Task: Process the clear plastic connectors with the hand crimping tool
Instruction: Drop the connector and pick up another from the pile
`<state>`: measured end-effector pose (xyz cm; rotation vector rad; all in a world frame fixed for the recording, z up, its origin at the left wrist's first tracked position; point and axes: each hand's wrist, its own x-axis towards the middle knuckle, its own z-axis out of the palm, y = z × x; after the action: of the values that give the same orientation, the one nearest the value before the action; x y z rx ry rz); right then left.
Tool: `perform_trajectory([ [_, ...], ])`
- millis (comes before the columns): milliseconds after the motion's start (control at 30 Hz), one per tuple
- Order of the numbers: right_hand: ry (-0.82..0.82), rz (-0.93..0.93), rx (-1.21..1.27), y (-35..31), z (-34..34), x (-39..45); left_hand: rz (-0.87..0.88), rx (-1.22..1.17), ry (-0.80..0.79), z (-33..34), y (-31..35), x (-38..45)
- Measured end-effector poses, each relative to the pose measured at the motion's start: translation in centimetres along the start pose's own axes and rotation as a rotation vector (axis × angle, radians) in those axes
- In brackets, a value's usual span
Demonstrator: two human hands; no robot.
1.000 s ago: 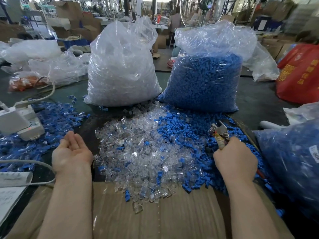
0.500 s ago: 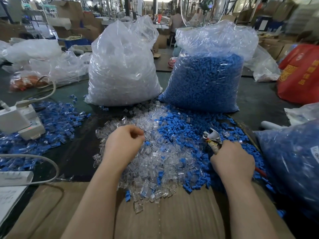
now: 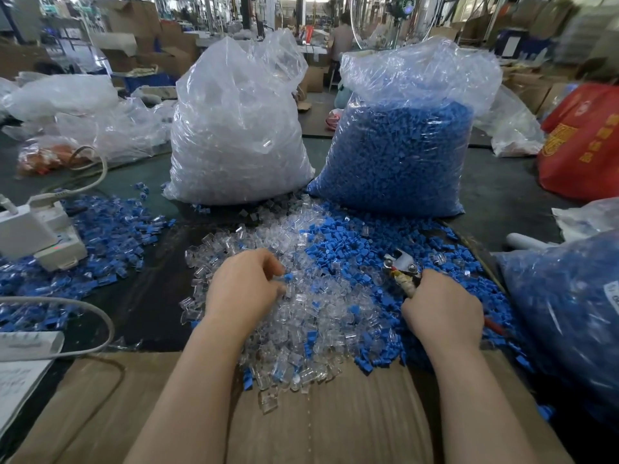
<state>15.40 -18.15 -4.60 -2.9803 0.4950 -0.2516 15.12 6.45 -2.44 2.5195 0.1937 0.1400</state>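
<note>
1. The left hand [image 3: 246, 289] rests on the heap of clear plastic connectors [image 3: 321, 306] in the middle of the bench [image 3: 502, 202], its fingers curled down into the pile; a small blue cap [image 3: 288, 278] sits right at the fingertips, but whether it is pinched I cannot tell.
2. The right hand [image 3: 442, 306] grips the hand crimping tool [image 3: 403, 267] by its wrapped handle, fingers closed round it, the metal head pointing away from the person, up and to the left.
3. The tool's head lies over the loose blue caps [image 3: 351, 249] that mix with the clear connectors on the right of the heap.
4. Behind the heap stand two large bags side by side: a bag of clear parts [image 3: 237, 128] on the left and a bag of blue parts [image 3: 402, 145] on the right.
5. A white device [image 3: 37, 232] with a cable sits at the left edge among more blue pieces.
6. A sheet of cardboard [image 3: 335, 423] lies under the near edge of the heap and both forearms.
</note>
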Motion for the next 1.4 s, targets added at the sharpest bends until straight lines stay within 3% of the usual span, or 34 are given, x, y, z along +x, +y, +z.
perform_trajectory([
  [200, 0.035, 0.011, 0.036, -0.3, -0.2, -0.1, 0.021, -0.139, 0.029, -0.1, 0.0, 0.1],
  [433, 0.183, 0.042, 0.347, -0.7, -0.6, 0.1, 0.013, -0.715, -0.034, -0.2, 1.5, -0.4],
  [633, 0.19, -0.047, 0.687, -1.3, -1.0, -0.1, -0.105, -1.117, -0.164, -0.3, 2.8, -0.5],
  [800, 0.161, -0.168, 0.982, -2.4, -1.6, -0.9, -0.042, -1.02, -0.165, 0.3, 3.5, -1.0],
  [1000, 0.014, -0.32, 1.291, -3.7, -2.1, -1.9, 0.026, -0.908, -0.138, 1.0, 4.4, -1.4],
  [1400, -0.114, -0.429, 1.225, -4.3, -1.9, -2.2, 0.08, -0.963, -0.113, 1.3, 4.9, -1.7],
])
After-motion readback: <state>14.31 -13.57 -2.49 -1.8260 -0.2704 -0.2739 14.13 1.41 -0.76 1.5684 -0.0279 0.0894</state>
